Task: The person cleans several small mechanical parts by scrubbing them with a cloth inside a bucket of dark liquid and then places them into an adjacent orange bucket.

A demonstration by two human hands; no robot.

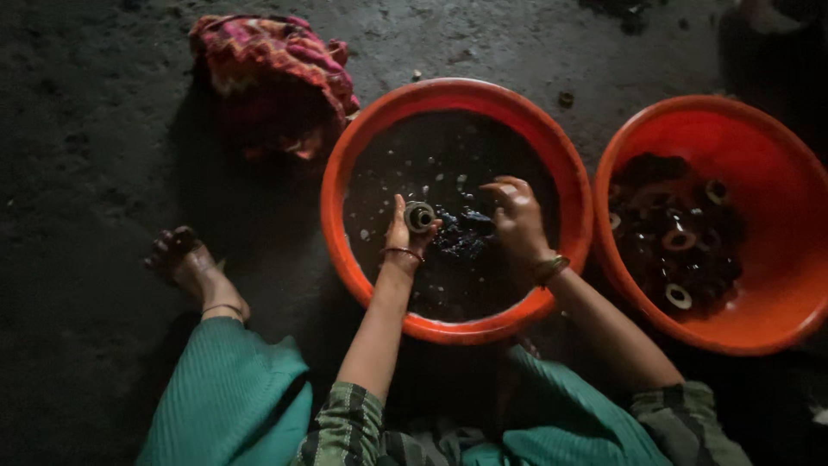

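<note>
My left hand [402,231] holds a small round metal ring part [420,216] above the dark liquid in an orange basin [345,164] in front of me. My right hand [519,217] hovers just to the right with fingers curled, above a dark wet cloth or scrubber [461,233] lying in the liquid; whether it grips that is unclear. Both wrists wear bangles.
A second orange basin [776,173] at the right holds several dark ring-shaped parts [677,240]. A pink patterned cloth bundle [276,73] lies at the upper left on the dark floor. My bare foot [185,263] and teal-clad leg [228,388] rest at the left.
</note>
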